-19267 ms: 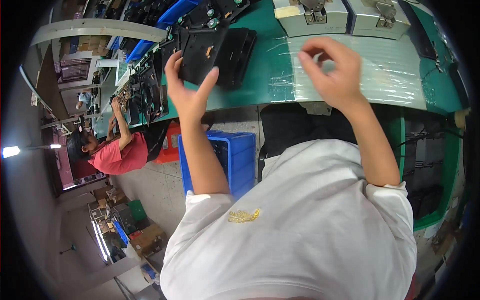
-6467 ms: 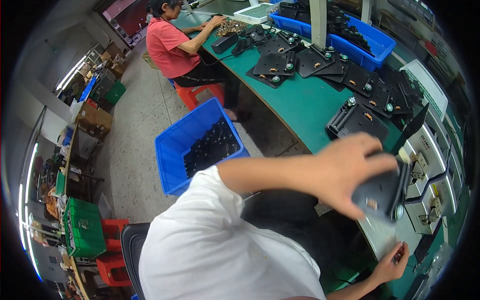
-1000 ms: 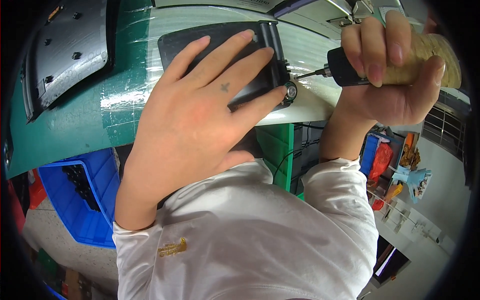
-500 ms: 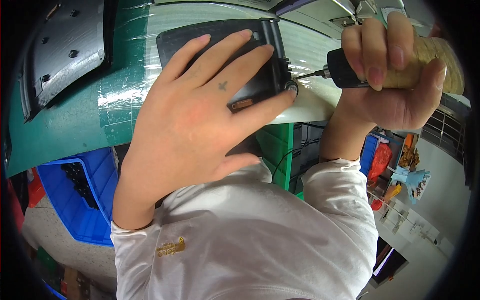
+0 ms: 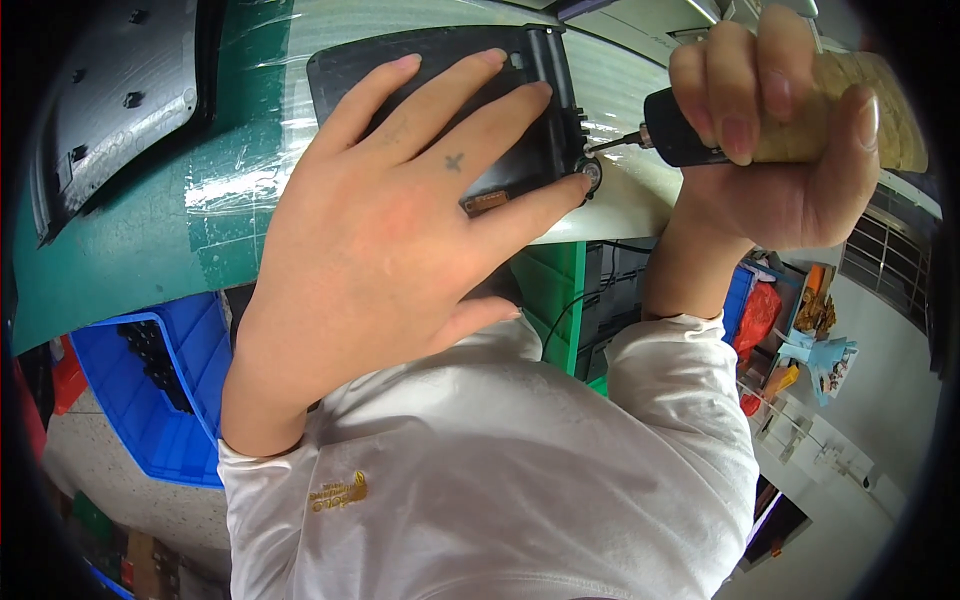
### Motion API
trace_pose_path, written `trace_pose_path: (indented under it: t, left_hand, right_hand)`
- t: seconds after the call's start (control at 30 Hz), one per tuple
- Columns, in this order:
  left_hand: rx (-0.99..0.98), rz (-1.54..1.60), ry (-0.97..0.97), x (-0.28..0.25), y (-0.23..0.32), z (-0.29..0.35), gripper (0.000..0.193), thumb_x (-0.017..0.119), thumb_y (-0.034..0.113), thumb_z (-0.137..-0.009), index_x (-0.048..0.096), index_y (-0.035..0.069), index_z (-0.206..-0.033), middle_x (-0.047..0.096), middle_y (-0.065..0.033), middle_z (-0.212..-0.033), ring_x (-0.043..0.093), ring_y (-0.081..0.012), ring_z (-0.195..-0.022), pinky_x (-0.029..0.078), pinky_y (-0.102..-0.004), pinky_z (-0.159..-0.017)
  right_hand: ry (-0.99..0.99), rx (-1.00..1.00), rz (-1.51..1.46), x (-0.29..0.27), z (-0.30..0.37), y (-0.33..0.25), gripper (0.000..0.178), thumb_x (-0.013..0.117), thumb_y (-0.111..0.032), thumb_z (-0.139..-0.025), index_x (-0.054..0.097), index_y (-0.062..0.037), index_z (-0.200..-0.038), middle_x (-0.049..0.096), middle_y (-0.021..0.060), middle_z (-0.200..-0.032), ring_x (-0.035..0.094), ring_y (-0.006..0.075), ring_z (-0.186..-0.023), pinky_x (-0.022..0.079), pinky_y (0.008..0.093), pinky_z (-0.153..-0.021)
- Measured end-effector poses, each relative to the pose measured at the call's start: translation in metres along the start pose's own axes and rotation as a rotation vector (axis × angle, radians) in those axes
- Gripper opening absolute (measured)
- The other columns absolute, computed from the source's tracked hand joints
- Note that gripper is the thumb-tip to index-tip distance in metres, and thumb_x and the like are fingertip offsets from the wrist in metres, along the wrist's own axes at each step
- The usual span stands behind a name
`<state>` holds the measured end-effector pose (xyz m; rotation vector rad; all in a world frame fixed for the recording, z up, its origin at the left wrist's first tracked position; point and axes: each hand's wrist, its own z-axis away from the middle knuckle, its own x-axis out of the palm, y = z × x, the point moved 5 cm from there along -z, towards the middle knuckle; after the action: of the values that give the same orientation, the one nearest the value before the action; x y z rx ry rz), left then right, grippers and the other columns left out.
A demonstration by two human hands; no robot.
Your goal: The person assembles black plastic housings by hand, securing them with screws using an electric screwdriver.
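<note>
Fingers spread, my left hand [image 5: 385,215] lies flat over a black plastic panel [image 5: 345,62]. Its index fingertip touches a small round fitting [image 5: 592,177] at the panel's right corner. A copper-coloured metal piece [image 5: 487,202] shows between thumb and index finger. My right hand [image 5: 775,130] is wrapped round an electric screwdriver [image 5: 690,128] with a black front and a tan, tape-like covering on its body. The thin bit [image 5: 617,143] points left, its tip at the panel's right edge just above the round fitting. Whether the tip sits in a screw is too small to tell.
Another black moulded panel [image 5: 120,110] lies on the green mat [image 5: 130,265] at far left. Below the table edge stands a blue bin [image 5: 150,400] with black parts in it. A green crate side [image 5: 560,290] and cable are under the table. Shelves with red bags [image 5: 760,315] stand at right.
The screwdriver and my right hand have shifted slightly up and left in view. The panel under my left hand appears a little higher; both hands keep their hold.
</note>
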<state>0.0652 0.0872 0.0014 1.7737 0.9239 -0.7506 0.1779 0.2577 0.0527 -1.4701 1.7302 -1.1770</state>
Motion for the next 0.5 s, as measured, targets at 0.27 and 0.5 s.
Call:
trace_pose_path:
  t: [0.27, 0.5]
  left_hand:
    - [-0.015, 0.013, -0.003, -0.001, 0.0, 0.0, 0.071, 0.077, 0.053, -0.057, 0.074, 0.031, -0.125, 0.059, -0.0109, -0.144, 0.052, -0.0363, -0.136, 0.04, -0.0547, -0.111]
    - [-0.014, 0.048, 0.013, -0.002, -0.002, 0.0, 0.07, 0.08, 0.046, -0.058, 0.073, 0.031, -0.126, 0.056, -0.0091, -0.148, 0.05, -0.0331, -0.14, 0.039, -0.0527, -0.113]
  right_hand:
    - [-0.052, 0.003, 0.047, 0.01, -0.005, 0.004, 0.033, 0.045, -0.039, -0.104, 0.055, -0.0085, -0.097, 0.052, -0.0007, -0.092, 0.051, 0.0082, -0.066, 0.041, 0.0283, -0.061]
    - [-0.127, -0.008, 0.289, 0.046, -0.005, -0.004, 0.019, 0.054, -0.028, -0.102, 0.054, -0.0115, -0.093, 0.052, -0.0019, -0.087, 0.055, 0.0082, -0.059, 0.046, 0.0262, -0.052]
